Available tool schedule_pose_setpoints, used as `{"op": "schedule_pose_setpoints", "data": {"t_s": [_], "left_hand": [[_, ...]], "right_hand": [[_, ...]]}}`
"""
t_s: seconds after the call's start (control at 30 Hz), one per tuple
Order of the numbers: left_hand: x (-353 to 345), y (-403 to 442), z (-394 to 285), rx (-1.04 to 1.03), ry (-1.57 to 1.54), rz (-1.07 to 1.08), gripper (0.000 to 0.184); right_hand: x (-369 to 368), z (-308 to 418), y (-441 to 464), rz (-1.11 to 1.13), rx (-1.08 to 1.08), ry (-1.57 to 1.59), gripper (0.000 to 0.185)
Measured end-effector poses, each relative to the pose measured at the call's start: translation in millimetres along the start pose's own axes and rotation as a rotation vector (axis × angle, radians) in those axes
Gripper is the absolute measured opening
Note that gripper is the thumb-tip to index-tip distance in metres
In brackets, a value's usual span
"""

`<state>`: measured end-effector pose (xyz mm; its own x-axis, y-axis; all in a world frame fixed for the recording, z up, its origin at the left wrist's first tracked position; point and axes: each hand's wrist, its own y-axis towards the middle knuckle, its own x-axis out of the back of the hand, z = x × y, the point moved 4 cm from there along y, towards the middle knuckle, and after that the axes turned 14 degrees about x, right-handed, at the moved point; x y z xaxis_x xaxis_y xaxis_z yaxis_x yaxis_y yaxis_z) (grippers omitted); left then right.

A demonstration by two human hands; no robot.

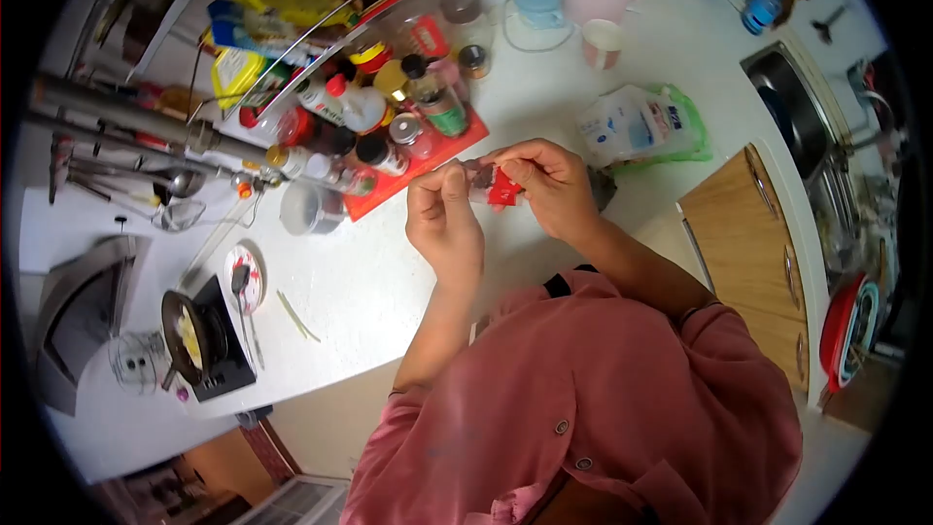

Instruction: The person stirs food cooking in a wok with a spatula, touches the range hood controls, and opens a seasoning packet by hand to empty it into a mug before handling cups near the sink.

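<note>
Just above the white counter, my left hand (446, 219) and my right hand (554, 185) are raised close together. Between them is a small clear plastic packet (502, 190) with a red label. The fingertips of both hands pinch its upper edge. Whatever the packet contains is too small to make out. Beyond my hands, a red tray (374, 202) bears several seasoning bottles and jars, among them a dark bottle with a green label (439, 102). Something dark, partly hidden, lies behind my right wrist.
At left, a frying pan (175, 326) with pale food sits on a black cooktop (233, 369), beside a plate (255, 282) with a spatula. A clear container (306, 209) stands near the tray. Plastic bags (641, 126), a mug (601, 43) and a sink (792, 87) are at right.
</note>
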<state>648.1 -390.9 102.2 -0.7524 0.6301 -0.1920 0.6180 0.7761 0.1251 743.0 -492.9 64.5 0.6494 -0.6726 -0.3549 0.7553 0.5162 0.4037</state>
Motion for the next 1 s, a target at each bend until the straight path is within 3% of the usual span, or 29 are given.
{"op": "schedule_pose_setpoints", "data": {"t_s": [0.2,0.4,0.6,0.8,0.9,1.0], "left_hand": [[-39,2,19,0.111,-0.173,0.095,0.008],[-84,2,35,0.072,-0.111,0.187,0.006],[-161,16,53,0.165,-0.239,0.258,0.012],[-237,22,76,0.185,-0.136,0.257,0.011],[-262,21,81,0.142,-0.046,0.249,0.008],[-278,21,84,0.135,0.036,0.251,0.012]], "right_hand": [[40,23,-4,-0.097,0.187,-0.284,0.013],[90,41,15,-0.017,0.288,-0.284,0.013],[167,64,57,0.085,0.144,-0.168,0.009],[233,76,88,0.182,-0.078,0.005,0.021],[253,79,103,0.235,-0.062,-0.099,0.017],[272,69,109,0.229,-0.121,0.021,0.015]]}}
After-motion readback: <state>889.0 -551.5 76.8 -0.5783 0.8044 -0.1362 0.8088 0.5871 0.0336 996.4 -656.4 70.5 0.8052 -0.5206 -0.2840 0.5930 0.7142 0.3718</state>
